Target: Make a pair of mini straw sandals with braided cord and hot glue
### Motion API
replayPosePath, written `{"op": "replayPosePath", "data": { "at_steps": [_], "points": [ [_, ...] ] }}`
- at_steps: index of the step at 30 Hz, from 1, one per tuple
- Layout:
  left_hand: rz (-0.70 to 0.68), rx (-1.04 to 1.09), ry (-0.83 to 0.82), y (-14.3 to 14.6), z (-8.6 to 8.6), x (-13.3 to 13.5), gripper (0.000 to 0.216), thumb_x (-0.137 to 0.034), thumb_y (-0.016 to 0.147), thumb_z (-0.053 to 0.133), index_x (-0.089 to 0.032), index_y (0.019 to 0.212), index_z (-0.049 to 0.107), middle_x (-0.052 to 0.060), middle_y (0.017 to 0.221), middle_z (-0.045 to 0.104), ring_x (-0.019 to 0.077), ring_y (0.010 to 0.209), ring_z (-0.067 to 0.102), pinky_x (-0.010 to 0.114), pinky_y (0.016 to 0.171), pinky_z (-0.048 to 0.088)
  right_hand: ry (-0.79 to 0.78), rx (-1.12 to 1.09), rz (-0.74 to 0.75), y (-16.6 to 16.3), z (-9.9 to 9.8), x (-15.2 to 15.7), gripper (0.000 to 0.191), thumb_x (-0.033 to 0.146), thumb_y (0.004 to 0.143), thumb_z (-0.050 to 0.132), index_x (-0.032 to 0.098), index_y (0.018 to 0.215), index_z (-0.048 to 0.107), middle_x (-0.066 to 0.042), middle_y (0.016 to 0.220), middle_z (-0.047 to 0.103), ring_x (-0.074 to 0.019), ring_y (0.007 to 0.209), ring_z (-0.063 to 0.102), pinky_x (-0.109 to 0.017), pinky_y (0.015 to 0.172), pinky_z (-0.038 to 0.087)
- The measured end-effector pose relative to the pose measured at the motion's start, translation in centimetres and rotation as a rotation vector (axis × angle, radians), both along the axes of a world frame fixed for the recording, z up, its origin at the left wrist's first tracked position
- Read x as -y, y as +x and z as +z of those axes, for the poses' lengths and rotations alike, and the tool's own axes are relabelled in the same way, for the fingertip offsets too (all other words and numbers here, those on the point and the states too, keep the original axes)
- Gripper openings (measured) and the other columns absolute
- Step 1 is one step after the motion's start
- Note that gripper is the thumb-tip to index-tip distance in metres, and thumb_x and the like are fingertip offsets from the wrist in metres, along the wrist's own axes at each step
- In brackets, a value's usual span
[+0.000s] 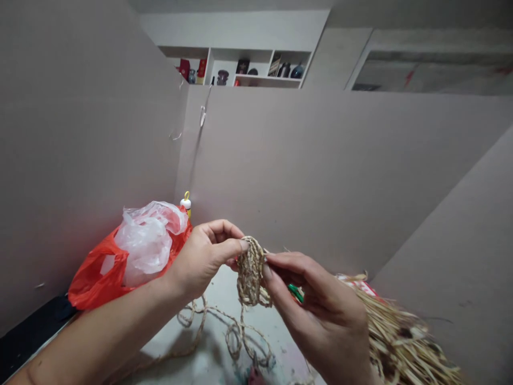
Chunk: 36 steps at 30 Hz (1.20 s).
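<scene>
A small coiled piece of twisted straw rope (251, 275) is held up above the table, its strands lying side by side. My left hand (204, 254) pinches its upper left edge between thumb and fingers. At its right edge, my right hand (316, 315) has thumb and forefinger pressed together. Part of a green object (295, 292) shows behind the right hand; whether the fingers hold it cannot be made out. From the coiled piece a loose length of straw rope (242, 334) hangs down and lies in loops on the pale table (224, 286).
A red plastic bag (94, 272) with clear plastic (144, 240) stands at the left, before a white bottle (185, 203) with a yellow loop. A bundle of dry straw (404, 337) lies at the right. Grey walls close in behind, below a recessed shelf (252, 80) holding several items.
</scene>
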<state>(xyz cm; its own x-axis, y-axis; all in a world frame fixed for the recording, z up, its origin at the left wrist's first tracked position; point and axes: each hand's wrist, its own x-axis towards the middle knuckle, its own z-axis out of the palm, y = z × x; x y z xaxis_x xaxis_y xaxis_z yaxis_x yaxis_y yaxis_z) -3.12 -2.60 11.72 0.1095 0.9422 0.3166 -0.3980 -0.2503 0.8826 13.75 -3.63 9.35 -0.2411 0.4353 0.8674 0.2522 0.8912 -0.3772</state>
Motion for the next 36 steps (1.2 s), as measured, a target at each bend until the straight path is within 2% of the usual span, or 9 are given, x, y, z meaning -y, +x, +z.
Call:
{"op": "replayPosePath", "data": {
  "at_steps": [6,9,18,22,30,36],
  "points": [
    [0.026,0.021,-0.032,-0.2,-0.1,-0.1,0.014,-0.02,0.066,0.072,-0.014,0.069,0.06,0.0,0.065,0.063,0.0089,0.058,0.054,0.021,0.053,0.041,0.078,0.036,0.009,-0.9,0.1,-0.1,0.032,0.002,0.086,0.061,0.023,0.11,0.063,-0.002,0.089,0.067,-0.0133,0.072,0.062,-0.027,0.06,0.054],
    [0.013,0.062,-0.022,-0.3,0.0,0.2,0.016,-0.021,0.065,0.074,-0.014,0.069,0.059,0.001,0.067,0.064,0.0094,0.059,0.056,0.02,0.053,0.041,0.167,0.032,-0.014,-1.1,-0.2,-0.1,0.037,0.001,0.083,0.063,0.019,0.115,0.061,-0.005,0.097,0.067,-0.0154,0.077,0.064,-0.028,0.06,0.056],
    [-0.009,0.167,-0.068,-0.3,0.0,0.0,0.019,-0.02,0.066,0.075,-0.014,0.069,0.058,0.001,0.066,0.063,0.0081,0.057,0.055,0.019,0.051,0.043,0.313,0.155,-0.235,-2.0,-1.7,-0.6,0.047,0.011,0.082,0.068,0.013,0.125,0.051,-0.015,0.109,0.064,-0.0272,0.102,0.06,-0.044,0.081,0.058],
    [-0.034,0.191,-0.062,-0.4,-0.2,0.0,0.019,-0.019,0.068,0.074,-0.014,0.071,0.056,0.002,0.069,0.064,0.009,0.06,0.057,0.019,0.053,0.046,0.354,0.159,-0.321,-2.5,-2.0,-0.9,0.048,0.008,0.084,0.062,0.012,0.13,0.047,-0.016,0.112,0.062,-0.0274,0.105,0.06,-0.04,0.08,0.057],
    [-0.146,0.104,-0.04,-0.6,-0.2,0.2,0.014,-0.026,0.074,0.068,-0.015,0.077,0.058,0.001,0.068,0.06,0.0102,0.061,0.054,0.022,0.054,0.051,0.363,0.168,-0.237,-1.7,-1.3,-1.1,0.048,0.0,0.081,0.058,0.011,0.127,0.049,-0.012,0.109,0.061,-0.0221,0.104,0.058,-0.033,0.089,0.05],
    [-0.032,-0.144,-0.017,-1.2,0.0,-0.5,0.021,-0.033,0.075,0.067,-0.014,0.07,0.06,0.001,0.067,0.058,0.0096,0.058,0.054,0.019,0.049,0.049,0.319,0.313,-0.15,-0.1,-0.2,-0.8,0.047,0.001,0.082,0.058,0.012,0.127,0.049,-0.012,0.112,0.061,-0.0213,0.107,0.057,-0.032,0.092,0.049]
  ]
}}
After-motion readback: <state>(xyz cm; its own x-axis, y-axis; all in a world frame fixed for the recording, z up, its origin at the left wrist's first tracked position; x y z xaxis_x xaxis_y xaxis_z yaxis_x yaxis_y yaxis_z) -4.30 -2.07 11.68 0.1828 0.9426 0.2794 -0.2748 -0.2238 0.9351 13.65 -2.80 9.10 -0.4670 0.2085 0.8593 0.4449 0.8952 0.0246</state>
